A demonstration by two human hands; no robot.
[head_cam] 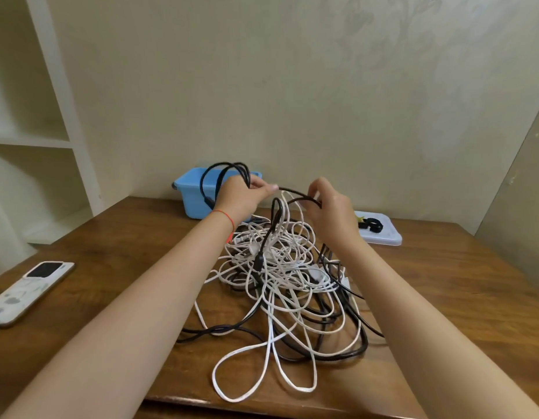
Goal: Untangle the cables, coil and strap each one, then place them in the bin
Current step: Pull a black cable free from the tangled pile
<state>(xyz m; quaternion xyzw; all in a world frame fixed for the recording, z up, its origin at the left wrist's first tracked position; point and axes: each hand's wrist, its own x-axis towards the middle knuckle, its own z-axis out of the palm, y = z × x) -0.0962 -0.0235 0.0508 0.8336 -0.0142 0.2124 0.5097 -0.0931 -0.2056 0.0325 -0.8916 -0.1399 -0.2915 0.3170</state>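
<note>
A black cable [295,193] stretches between both raised hands above the tangle of white and black cables [280,276] heaped mid-table. The left hand [244,195] grips several black loops, fingers curled round them; the right hand [328,207] pinches the cable's free run. The blue bin [189,192] stands behind, against the wall, with a white lid [383,234] holding black straps [371,224] to its right. A phone [29,290] lies at the wooden table [458,282]'s left edge.

White cables [287,267] tangled with black cables [331,353] on a brown wood-grain table [443,282]. Light blue bin [191,192]. Red string bracelet [227,217]. Pale lid [383,235] with black straps [370,224]. White marbled phone [28,290].
</note>
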